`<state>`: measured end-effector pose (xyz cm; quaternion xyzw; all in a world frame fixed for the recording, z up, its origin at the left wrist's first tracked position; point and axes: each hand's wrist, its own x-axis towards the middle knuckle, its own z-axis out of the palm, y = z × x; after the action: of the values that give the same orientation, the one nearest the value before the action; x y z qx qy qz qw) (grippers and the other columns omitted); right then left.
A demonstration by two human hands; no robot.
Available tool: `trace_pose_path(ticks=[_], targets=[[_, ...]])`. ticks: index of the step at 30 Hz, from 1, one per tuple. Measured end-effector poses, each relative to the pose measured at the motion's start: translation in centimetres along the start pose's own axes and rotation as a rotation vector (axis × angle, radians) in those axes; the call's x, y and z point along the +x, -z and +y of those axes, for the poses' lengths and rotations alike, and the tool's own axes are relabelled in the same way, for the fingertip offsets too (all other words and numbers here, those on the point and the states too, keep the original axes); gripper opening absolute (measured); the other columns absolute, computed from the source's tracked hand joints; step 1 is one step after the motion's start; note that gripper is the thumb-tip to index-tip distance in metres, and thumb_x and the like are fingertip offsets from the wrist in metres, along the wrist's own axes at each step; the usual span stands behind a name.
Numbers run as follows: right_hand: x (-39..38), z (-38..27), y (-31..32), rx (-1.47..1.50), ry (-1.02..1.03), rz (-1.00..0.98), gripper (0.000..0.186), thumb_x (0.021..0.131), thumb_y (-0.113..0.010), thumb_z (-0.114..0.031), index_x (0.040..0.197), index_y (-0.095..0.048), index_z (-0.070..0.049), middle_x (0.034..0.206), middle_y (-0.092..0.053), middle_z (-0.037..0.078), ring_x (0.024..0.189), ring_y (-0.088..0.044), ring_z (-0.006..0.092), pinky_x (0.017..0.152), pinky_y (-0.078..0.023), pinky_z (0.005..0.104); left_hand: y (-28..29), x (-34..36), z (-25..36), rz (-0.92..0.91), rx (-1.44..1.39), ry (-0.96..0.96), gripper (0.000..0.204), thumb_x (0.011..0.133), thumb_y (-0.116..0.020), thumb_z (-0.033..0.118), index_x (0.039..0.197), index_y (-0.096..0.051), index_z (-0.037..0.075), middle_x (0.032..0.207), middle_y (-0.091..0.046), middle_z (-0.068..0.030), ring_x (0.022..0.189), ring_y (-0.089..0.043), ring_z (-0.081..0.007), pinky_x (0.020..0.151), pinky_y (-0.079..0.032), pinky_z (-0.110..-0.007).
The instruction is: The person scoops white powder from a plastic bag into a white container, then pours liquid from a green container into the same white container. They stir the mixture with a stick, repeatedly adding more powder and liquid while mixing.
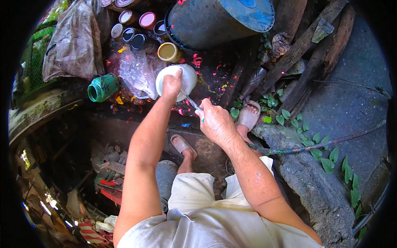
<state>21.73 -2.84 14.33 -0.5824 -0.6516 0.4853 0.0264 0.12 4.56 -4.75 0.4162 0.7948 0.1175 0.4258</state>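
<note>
Out in front of me, a round white tub (189,76) is in the grip of my left hand (170,86), whose thumb lies over it. My right hand (215,120) is closed around a thin, greyish stick-like tool (191,101). The tool's far end meets the tub near my left hand; its exact kind I cannot make out. Just beyond the tub stands an open can of mustard-yellow paint (167,52). A crumpled clear plastic bag (142,76) lies to the left of the tub.
A green-stained jar (102,87) lies tipped at the left. Several open paint cans, one pink (147,20), stand beyond. A large blue-grey drum (219,22) is at the back. Wooden beams (302,41), a rough stone block (310,182) and a paint-flecked rod (322,143) are on the right.
</note>
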Motion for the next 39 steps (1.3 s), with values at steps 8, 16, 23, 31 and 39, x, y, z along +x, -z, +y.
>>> trace_pose_path(ticks=[8,16,23,31,39], targets=[[0.2,0.4,0.2,-0.034,-0.052,-0.013,0.024,0.108,-0.066,-0.02,0.114,-0.057,0.001,0.086,-0.076,0.028,0.089,-0.077,0.0484,0.078,-0.061,0.0595,0.2,-3.7,-0.4,-0.013,-0.393,-0.16,0.015,0.092,-0.084,0.005,0.1,-0.074,-0.003,0.086,-0.074,-0.0052,0.081,-0.068,-0.014,0.079,-0.058,-0.032],[0.4,0.6,0.9,-0.104,-0.089,-0.044,0.025,0.108,-0.066,-0.02,0.112,-0.056,0.002,0.085,-0.075,0.03,0.09,-0.077,0.0494,0.079,-0.061,0.0604,6.2,-3.7,0.4,-0.436,0.489,-0.496,0.021,0.095,-0.08,0.018,0.093,-0.07,0.0,0.084,-0.072,-0.0184,0.084,-0.073,-0.0306,0.079,-0.056,-0.047],[0.3,-0.5,0.9,-0.115,-0.057,-0.154,0.027,0.11,-0.062,-0.023,0.112,-0.057,0.004,0.093,-0.077,0.03,0.097,-0.079,0.0472,0.086,-0.063,0.0575,2.8,-3.7,0.8,-0.203,-0.146,-0.22,0.011,0.094,-0.078,0.002,0.102,-0.071,-0.001,0.086,-0.071,-0.006,0.083,-0.071,-0.018,0.075,-0.057,-0.038],[-0.1,-0.1,0.7,-0.103,-0.052,-0.105,0.028,0.11,-0.062,-0.023,0.112,-0.057,0.004,0.092,-0.077,0.03,0.097,-0.079,0.0473,0.086,-0.063,0.0577,1.3,-3.0,-0.1,-0.21,-0.13,-0.168,0.016,0.105,-0.075,0.015,0.096,-0.073,0.001,0.077,-0.066,-0.0019,0.071,-0.062,-0.0113,0.068,-0.052,-0.031],[-0.7,0.4,0.9,-0.106,-0.053,-0.109,0.029,0.11,-0.062,-0.025,0.113,-0.058,0.004,0.091,-0.077,0.03,0.097,-0.079,0.0484,0.086,-0.063,0.0586,3.6,-3.9,0.2,-0.357,0.761,-0.508,0.05,0.106,-0.063,0.043,0.092,-0.078,-0.003,0.094,-0.078,-0.0268,0.091,-0.077,-0.0439,0.086,-0.058,-0.053]])
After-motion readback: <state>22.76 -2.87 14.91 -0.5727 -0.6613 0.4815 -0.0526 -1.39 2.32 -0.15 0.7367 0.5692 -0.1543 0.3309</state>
